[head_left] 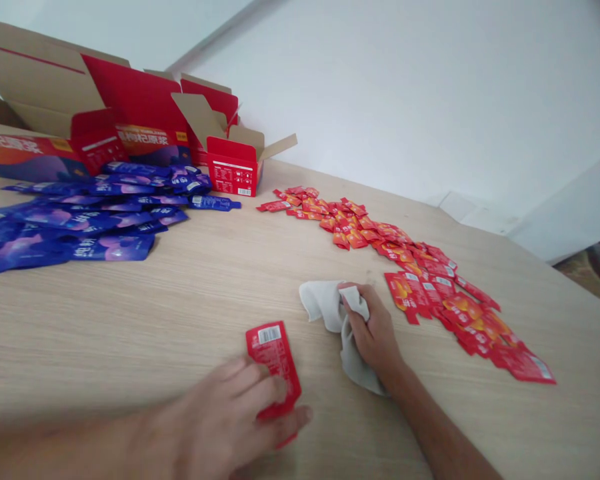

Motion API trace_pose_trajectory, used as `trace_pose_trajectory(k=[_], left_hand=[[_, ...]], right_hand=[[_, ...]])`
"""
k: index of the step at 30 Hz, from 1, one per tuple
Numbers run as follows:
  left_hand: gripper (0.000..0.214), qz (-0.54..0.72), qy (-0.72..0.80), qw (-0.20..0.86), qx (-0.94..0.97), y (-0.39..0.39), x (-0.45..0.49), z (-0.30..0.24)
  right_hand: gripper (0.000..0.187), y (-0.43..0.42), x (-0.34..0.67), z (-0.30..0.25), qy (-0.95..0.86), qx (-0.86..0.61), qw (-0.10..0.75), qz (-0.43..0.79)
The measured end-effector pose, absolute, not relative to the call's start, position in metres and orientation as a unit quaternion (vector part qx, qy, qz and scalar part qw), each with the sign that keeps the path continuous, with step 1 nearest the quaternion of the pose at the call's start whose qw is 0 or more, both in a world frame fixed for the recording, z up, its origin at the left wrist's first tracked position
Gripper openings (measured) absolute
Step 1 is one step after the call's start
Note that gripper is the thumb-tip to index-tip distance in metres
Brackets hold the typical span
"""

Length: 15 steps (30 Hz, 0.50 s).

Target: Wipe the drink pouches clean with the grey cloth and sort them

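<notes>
Red foil sachet (pixel 274 365) is lying under the spread fingers (pixel 250 380) of the left hand (pixel 215 420), while the right hand (pixel 373 327) is clutching a crumpled white cloth (pixel 355 357), its fingers curled tight. Beyond them, one long heap of red sachets (pixel 360 230) is stretching along the desk (pixel 130 327), one heap of blue sachets (pixel 80 223) is lying left, and open red cardboard cartons (pixel 135 127) are standing at the far edge, their insides out of view.
</notes>
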<state>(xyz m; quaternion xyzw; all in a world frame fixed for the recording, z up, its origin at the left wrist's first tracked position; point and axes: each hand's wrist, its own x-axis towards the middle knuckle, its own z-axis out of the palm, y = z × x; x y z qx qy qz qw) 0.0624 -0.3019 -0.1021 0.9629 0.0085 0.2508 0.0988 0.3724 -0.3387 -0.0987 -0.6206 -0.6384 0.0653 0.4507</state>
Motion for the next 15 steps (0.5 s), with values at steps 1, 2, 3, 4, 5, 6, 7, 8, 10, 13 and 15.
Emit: trace_pose_trajectory(k=[1, 2, 3, 4, 5, 6, 7, 8, 10, 13, 15], left_hand=[[0.073, 0.243, 0.004, 0.087, 0.966, -0.307, 0.063, -0.103], [0.075, 0.237, -0.001, 0.077, 0.969, -0.31, 0.064, -0.103], [0.073, 0.234, -0.007, 0.065, 0.97, -0.312, 0.064, -0.104], [0.07, 0.237, -0.009, 0.055, 0.97, -0.311, 0.064, -0.104], [0.067, 0.244, -0.01, 0.046, 0.969, -0.31, 0.064, -0.105], [0.064, 0.251, -0.006, 0.038, 0.967, -0.309, 0.062, -0.106], [0.062, 0.258, 0.003, 0.029, 0.966, -0.308, 0.06, -0.108], [0.06, 0.265, 0.015, 0.017, 0.964, -0.308, 0.058, -0.111], [0.054, 0.274, 0.026, -0.015, 0.961, -0.311, 0.05, -0.118], [0.044, 0.298, 0.038, -0.037, 0.953, -0.321, 0.038, -0.131], [0.039, 0.331, 0.063, -0.03, 0.941, -0.327, 0.033, -0.139]], right_hand=[[0.03, -0.339, 0.372, -0.099, -0.64, -0.62, 0.449, 0.068], [0.03, -0.338, 0.372, -0.099, -0.643, -0.618, 0.448, 0.069], [0.03, -0.338, 0.372, -0.099, -0.645, -0.617, 0.446, 0.07], [0.03, -0.338, 0.372, -0.099, -0.646, -0.616, 0.445, 0.071], [0.03, -0.338, 0.373, -0.099, -0.646, -0.617, 0.444, 0.071], [0.03, -0.338, 0.374, -0.099, -0.646, -0.618, 0.442, 0.071], [0.03, -0.338, 0.374, -0.099, -0.645, -0.62, 0.441, 0.07], [0.03, -0.338, 0.375, -0.099, -0.644, -0.621, 0.441, 0.07], [0.03, -0.338, 0.376, -0.1, -0.644, -0.622, 0.44, 0.068], [0.03, -0.338, 0.376, -0.099, -0.648, -0.62, 0.438, 0.063], [0.03, -0.338, 0.374, -0.097, -0.651, -0.616, 0.441, 0.052]])
